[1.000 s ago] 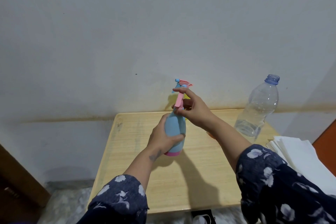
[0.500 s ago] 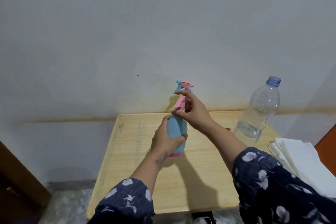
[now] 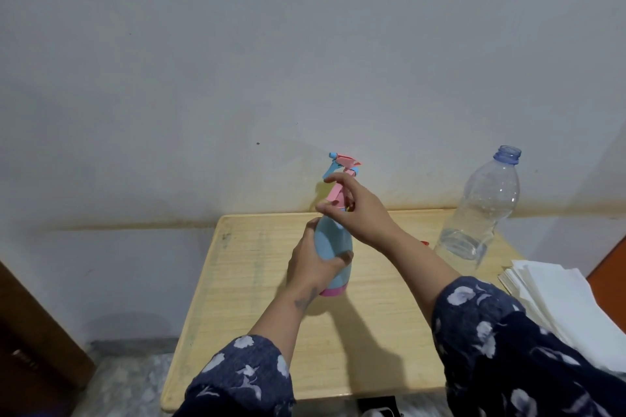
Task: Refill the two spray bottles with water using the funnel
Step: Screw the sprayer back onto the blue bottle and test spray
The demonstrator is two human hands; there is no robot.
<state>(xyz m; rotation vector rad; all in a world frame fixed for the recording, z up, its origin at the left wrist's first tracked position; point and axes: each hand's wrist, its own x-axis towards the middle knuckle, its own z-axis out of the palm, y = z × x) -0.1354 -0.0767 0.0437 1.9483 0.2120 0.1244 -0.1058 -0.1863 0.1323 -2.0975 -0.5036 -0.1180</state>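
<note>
A light blue spray bottle with a pink base and a pink and blue spray head stands upright on the wooden table. My left hand grips its body. My right hand pinches the pink neck just under the spray head. A clear plastic water bottle, uncapped and about a quarter full, stands at the right. A small red piece shows behind my right forearm; what it is cannot be told. No second spray bottle or funnel is plainly visible.
A stack of white paper napkins lies at the table's right edge. The grey wall rises right behind the table. Dark wooden furniture stands at the lower left.
My right hand's fingers have shifted around the pink neck and the spray head has turned slightly. The water bottle's mouth now shows open. My left hand keeps its grip.
</note>
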